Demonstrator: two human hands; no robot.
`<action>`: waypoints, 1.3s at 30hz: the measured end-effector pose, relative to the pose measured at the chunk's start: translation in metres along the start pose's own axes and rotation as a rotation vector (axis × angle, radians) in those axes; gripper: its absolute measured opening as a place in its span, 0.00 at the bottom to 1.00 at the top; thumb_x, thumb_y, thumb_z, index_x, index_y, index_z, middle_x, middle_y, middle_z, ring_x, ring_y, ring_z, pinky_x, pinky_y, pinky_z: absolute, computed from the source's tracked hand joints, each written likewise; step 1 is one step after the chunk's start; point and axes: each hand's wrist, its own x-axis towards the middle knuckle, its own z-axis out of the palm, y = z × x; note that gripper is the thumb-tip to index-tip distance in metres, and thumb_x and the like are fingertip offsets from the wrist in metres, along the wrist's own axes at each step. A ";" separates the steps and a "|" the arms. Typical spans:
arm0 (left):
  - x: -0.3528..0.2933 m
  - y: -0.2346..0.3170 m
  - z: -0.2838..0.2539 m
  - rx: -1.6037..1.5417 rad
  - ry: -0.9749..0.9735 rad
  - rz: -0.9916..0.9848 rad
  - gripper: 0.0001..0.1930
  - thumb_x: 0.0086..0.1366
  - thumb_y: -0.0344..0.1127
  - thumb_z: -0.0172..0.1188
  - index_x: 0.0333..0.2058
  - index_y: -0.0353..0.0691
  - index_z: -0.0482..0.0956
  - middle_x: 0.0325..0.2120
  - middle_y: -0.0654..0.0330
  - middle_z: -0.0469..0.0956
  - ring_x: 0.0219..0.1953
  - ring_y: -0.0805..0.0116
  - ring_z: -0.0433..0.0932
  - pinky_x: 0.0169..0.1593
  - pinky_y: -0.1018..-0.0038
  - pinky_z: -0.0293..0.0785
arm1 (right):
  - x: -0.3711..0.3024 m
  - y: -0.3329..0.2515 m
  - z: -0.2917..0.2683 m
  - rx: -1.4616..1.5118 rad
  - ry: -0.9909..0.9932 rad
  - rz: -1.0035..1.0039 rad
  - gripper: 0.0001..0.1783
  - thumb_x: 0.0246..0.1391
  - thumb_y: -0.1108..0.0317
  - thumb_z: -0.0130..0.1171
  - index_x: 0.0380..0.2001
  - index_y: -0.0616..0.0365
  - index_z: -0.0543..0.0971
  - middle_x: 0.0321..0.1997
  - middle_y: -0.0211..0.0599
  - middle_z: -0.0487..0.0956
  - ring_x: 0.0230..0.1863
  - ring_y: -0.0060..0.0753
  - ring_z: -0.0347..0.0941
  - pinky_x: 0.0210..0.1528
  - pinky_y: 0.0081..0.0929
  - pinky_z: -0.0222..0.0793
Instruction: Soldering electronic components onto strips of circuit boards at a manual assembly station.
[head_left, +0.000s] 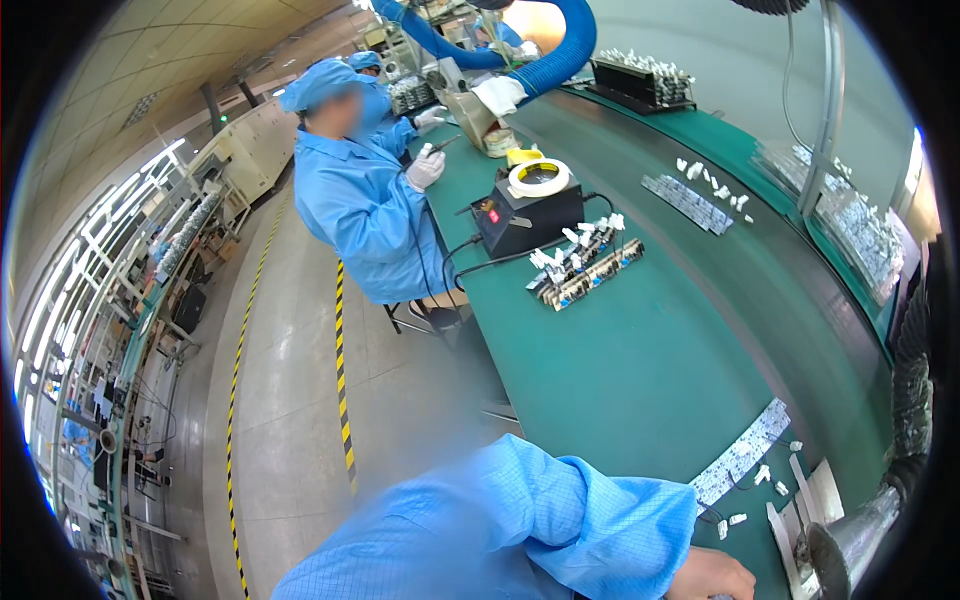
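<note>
My left arm in a blue checked sleeve crosses the lower middle of the head view. At the bottom edge my left hand (708,576) shows its back and curled fingers. The frame cuts off the fingertips, and whatever they hold is hidden. Close beyond it on the green bench lies a long pale circuit board strip (742,452) with thin dark wires and small white connectors (763,474). To its right is a pale metal bracket (795,535) beside the metal nozzle (850,550) of a duct. My right hand is outside the view.
A black box unit (530,215) with a tape roll (539,178) on top stands up the bench. Beside it is a rack of boards (590,265). More board strips (688,203) lie on the dark belt. Co-workers in blue (365,200) sit left; a blue hose (555,70) hangs above.
</note>
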 end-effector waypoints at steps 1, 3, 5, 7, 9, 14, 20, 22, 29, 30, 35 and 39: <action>0.000 0.000 -0.002 0.012 -0.016 0.003 0.16 0.66 0.37 0.56 0.47 0.33 0.75 0.40 0.46 0.76 0.45 0.48 0.75 0.47 0.61 0.72 | -0.002 0.008 0.001 0.055 0.019 -0.021 0.27 0.59 0.60 0.59 0.53 0.71 0.69 0.50 0.53 0.76 0.47 0.47 0.74 0.51 0.39 0.71; -0.008 -0.009 -0.001 0.062 0.086 0.002 0.14 0.51 0.31 0.62 0.38 0.38 0.77 0.38 0.53 0.75 0.44 0.50 0.75 0.45 0.59 0.72 | 0.012 0.057 -0.021 -0.540 -0.150 -0.769 0.18 0.63 0.64 0.53 0.53 0.63 0.72 0.45 0.50 0.78 0.41 0.39 0.75 0.43 0.34 0.70; -0.006 -0.014 -0.003 0.031 0.044 -0.076 0.16 0.52 0.26 0.59 0.41 0.35 0.73 0.39 0.51 0.73 0.44 0.48 0.74 0.46 0.60 0.71 | -0.011 0.060 -0.023 -0.208 -0.045 -0.032 0.23 0.62 0.68 0.56 0.57 0.65 0.67 0.52 0.53 0.75 0.49 0.45 0.74 0.51 0.41 0.69; -0.003 -0.014 -0.011 -0.032 -0.010 -0.073 0.16 0.55 0.24 0.57 0.44 0.35 0.72 0.44 0.51 0.72 0.47 0.49 0.73 0.49 0.62 0.70 | -0.009 0.041 -0.019 -0.297 -0.108 -0.006 0.23 0.61 0.67 0.57 0.56 0.65 0.67 0.54 0.51 0.74 0.51 0.43 0.73 0.52 0.38 0.68; -0.002 -0.015 -0.012 -0.074 -0.060 -0.085 0.16 0.58 0.22 0.54 0.46 0.34 0.70 0.48 0.50 0.70 0.50 0.51 0.73 0.53 0.63 0.70 | -0.009 0.039 -0.015 -0.239 -0.084 0.022 0.25 0.60 0.67 0.59 0.57 0.66 0.67 0.56 0.49 0.74 0.52 0.40 0.72 0.52 0.34 0.68; 0.003 -0.008 -0.012 -0.312 -0.102 -0.234 0.18 0.62 0.21 0.50 0.52 0.32 0.68 0.55 0.50 0.70 0.58 0.56 0.70 0.59 0.66 0.66 | -0.006 0.044 -0.014 0.105 -0.021 0.081 0.28 0.58 0.69 0.62 0.57 0.71 0.65 0.57 0.53 0.71 0.49 0.40 0.70 0.52 0.33 0.67; 0.004 -0.002 -0.010 -0.248 -0.104 -0.311 0.19 0.64 0.24 0.50 0.55 0.32 0.67 0.49 0.50 0.74 0.54 0.57 0.73 0.57 0.65 0.68 | -0.007 0.046 -0.017 0.143 -0.008 0.037 0.28 0.56 0.71 0.63 0.56 0.70 0.65 0.56 0.51 0.72 0.48 0.40 0.71 0.52 0.33 0.67; 0.003 0.000 -0.009 -0.222 -0.108 -0.310 0.19 0.64 0.24 0.50 0.55 0.33 0.68 0.49 0.50 0.74 0.53 0.57 0.73 0.56 0.65 0.69 | -0.007 0.041 -0.015 0.122 -0.013 0.033 0.28 0.57 0.71 0.63 0.56 0.69 0.65 0.56 0.50 0.72 0.48 0.40 0.71 0.51 0.33 0.68; 0.015 -0.016 -0.023 -0.087 -0.184 -0.188 0.20 0.57 0.26 0.58 0.50 0.34 0.72 0.43 0.47 0.77 0.48 0.52 0.76 0.52 0.63 0.71 | -0.014 0.061 -0.024 0.250 0.006 0.158 0.34 0.57 0.74 0.59 0.65 0.55 0.59 0.53 0.36 0.71 0.44 0.27 0.70 0.44 0.24 0.70; 0.017 -0.013 -0.026 0.034 -0.201 -0.191 0.21 0.58 0.27 0.58 0.51 0.34 0.72 0.45 0.49 0.76 0.49 0.51 0.76 0.52 0.62 0.72 | -0.013 0.062 -0.020 0.309 0.000 0.222 0.34 0.57 0.74 0.59 0.65 0.56 0.59 0.53 0.36 0.71 0.43 0.24 0.70 0.43 0.24 0.71; 0.044 0.006 -0.010 0.362 -0.222 -0.211 0.21 0.59 0.29 0.60 0.52 0.38 0.73 0.46 0.52 0.75 0.47 0.49 0.76 0.49 0.61 0.73 | -0.010 0.058 -0.012 0.453 -0.044 0.225 0.34 0.53 0.82 0.58 0.63 0.57 0.59 0.43 0.34 0.69 0.40 0.24 0.70 0.38 0.23 0.74; 0.057 -0.002 0.007 0.393 -0.251 -0.134 0.20 0.58 0.29 0.60 0.51 0.39 0.73 0.46 0.54 0.75 0.46 0.51 0.76 0.45 0.61 0.74 | -0.011 0.056 -0.019 0.446 -0.024 0.215 0.35 0.52 0.83 0.59 0.62 0.58 0.60 0.42 0.35 0.68 0.40 0.25 0.70 0.38 0.23 0.74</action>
